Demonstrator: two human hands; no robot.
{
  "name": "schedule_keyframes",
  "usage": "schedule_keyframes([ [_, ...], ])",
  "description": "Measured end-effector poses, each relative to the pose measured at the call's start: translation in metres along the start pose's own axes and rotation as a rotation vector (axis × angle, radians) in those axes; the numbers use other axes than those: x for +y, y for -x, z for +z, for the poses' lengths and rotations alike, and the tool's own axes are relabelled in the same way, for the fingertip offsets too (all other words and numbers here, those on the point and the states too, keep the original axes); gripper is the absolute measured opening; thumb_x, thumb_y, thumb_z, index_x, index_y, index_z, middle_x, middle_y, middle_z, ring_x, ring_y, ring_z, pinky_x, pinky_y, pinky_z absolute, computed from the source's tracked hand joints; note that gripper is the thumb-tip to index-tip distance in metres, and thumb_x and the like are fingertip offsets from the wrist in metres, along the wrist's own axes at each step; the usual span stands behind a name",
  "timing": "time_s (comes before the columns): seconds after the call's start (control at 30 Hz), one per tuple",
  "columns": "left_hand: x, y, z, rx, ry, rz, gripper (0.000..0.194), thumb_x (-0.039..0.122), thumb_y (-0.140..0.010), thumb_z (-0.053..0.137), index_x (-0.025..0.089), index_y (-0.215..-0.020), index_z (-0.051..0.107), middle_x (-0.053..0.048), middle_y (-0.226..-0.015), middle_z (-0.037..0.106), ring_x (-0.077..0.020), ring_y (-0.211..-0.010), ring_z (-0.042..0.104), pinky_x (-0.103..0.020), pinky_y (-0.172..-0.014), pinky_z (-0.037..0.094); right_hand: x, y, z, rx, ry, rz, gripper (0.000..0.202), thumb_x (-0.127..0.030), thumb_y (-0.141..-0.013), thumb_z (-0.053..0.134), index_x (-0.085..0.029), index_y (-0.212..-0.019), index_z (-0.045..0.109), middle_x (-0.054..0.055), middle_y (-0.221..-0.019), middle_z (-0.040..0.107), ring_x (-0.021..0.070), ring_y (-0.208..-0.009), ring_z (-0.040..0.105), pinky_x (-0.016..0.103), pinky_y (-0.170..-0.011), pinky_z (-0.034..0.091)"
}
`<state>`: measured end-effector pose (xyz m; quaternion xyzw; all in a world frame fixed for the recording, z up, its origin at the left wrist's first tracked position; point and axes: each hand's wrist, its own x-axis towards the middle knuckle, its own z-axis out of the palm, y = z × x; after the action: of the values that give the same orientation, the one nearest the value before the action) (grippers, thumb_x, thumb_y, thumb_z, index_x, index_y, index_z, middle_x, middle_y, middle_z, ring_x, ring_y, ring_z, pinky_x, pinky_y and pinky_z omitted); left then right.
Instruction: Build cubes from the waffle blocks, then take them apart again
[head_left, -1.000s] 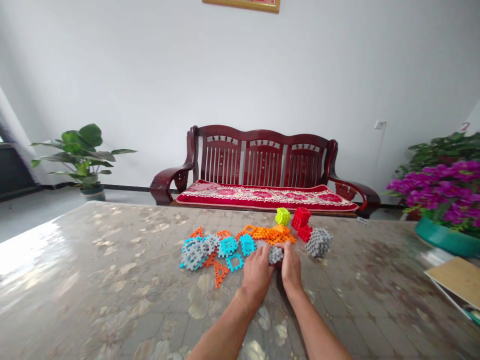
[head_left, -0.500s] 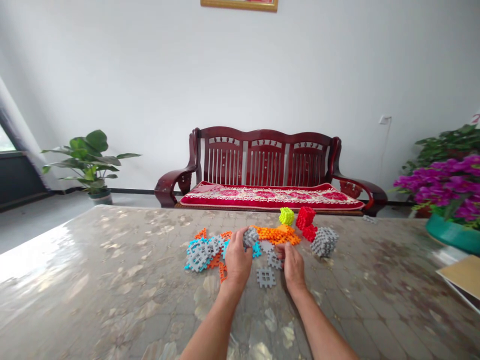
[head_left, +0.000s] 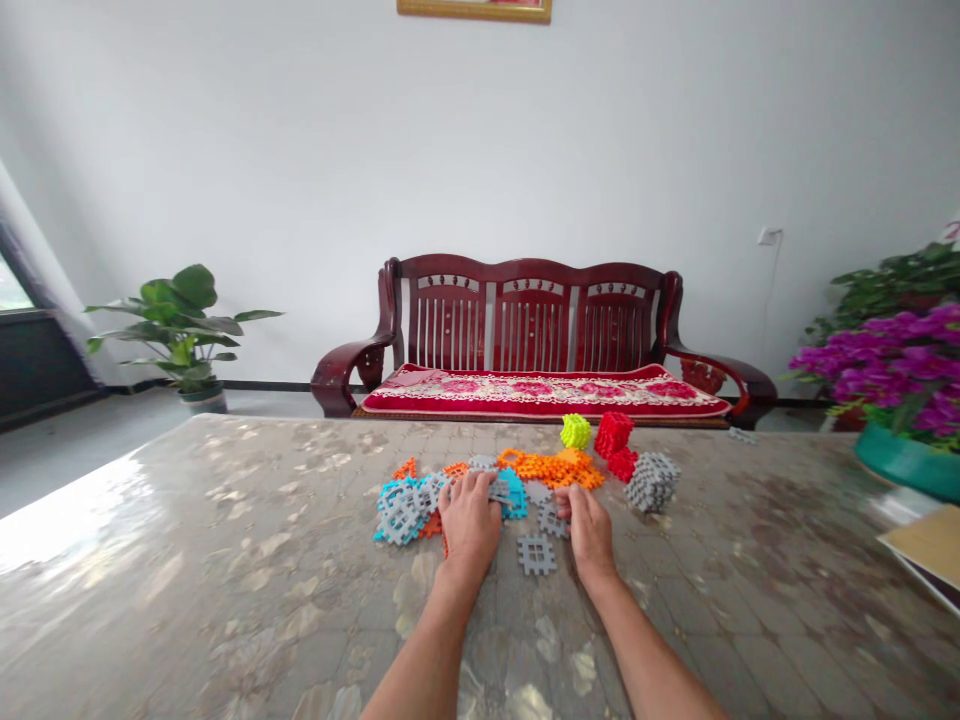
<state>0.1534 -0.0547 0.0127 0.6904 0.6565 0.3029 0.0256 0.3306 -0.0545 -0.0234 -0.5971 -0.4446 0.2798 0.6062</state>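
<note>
My left hand (head_left: 471, 518) is over the blue, grey and orange lattice pieces, its fingers bent round a grey piece (head_left: 498, 489) beside blue ones (head_left: 514, 494). To the right, my right hand (head_left: 587, 525) has thumb and forefinger pinched at the edge of a grey piece (head_left: 553, 519). A square grey piece (head_left: 537, 555) lies flat between the wrists. Left of my left hand sits a heap of grey and blue pieces (head_left: 403, 510). An orange pile (head_left: 555, 467) lies behind the hands.
Yellow-green (head_left: 575, 431), red (head_left: 614, 435) and grey (head_left: 652, 482) block shapes stand at the back right of the table (head_left: 300, 600). A teal flower pot (head_left: 907, 462) and a brown board (head_left: 926, 548) are at the right edge. Beyond is a wooden bench (head_left: 532, 310).
My left hand has lowered onto the pieces, and the grey piece it held up is now flatter and lower. My right hand has hardly moved.
</note>
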Motion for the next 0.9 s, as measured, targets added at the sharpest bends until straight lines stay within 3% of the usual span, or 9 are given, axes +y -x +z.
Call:
schedule_keyframes([
  [0.17,0.008,0.01,0.009,-0.105,0.003,0.205,0.046,0.023,-0.081,0.055,0.035,-0.125,0.057,-0.001,-0.132,0.058,-0.0231,-0.123,0.049,-0.049,-0.116,0.013,-0.001,0.0,0.001,-0.001,-0.001,0.005,0.048,-0.056,-0.083,0.041,-0.017,-0.08,0.07,0.008,-0.083,0.073,0.0206,-0.067,0.062,0.03,-0.06,0.046],
  [0.27,0.012,0.014,0.012,-0.158,-0.013,0.272,0.052,0.038,-0.079,0.062,0.039,-0.13,0.053,-0.001,-0.141,0.051,-0.0261,-0.128,0.044,-0.055,-0.116,0.007,-0.003,0.0,0.0,-0.004,-0.004,0.006,0.047,-0.056,-0.083,0.042,-0.018,-0.079,0.07,0.008,-0.083,0.073,0.0212,-0.068,0.062,0.03,-0.061,0.046],
  [0.43,0.006,0.013,0.014,-0.18,-0.107,0.231,0.076,0.061,-0.072,0.065,0.036,-0.141,0.043,-0.007,-0.149,0.042,-0.0316,-0.137,0.034,-0.062,-0.114,0.001,-0.001,-0.002,0.0,0.001,0.007,0.0,0.048,-0.057,-0.082,0.042,-0.018,-0.079,0.069,0.008,-0.079,0.072,0.0208,-0.066,0.062,0.029,-0.06,0.046],
  [0.9,-0.021,0.0,0.002,-0.293,-0.249,0.107,0.097,0.073,-0.065,0.06,0.028,-0.147,0.035,-0.017,-0.155,0.03,-0.0348,-0.145,0.019,-0.062,-0.113,0.001,-0.003,-0.002,0.001,0.035,-0.018,0.007,0.049,-0.059,-0.081,0.042,-0.017,-0.076,0.067,0.007,-0.076,0.071,0.019,-0.061,0.061,0.028,-0.057,0.044],
])
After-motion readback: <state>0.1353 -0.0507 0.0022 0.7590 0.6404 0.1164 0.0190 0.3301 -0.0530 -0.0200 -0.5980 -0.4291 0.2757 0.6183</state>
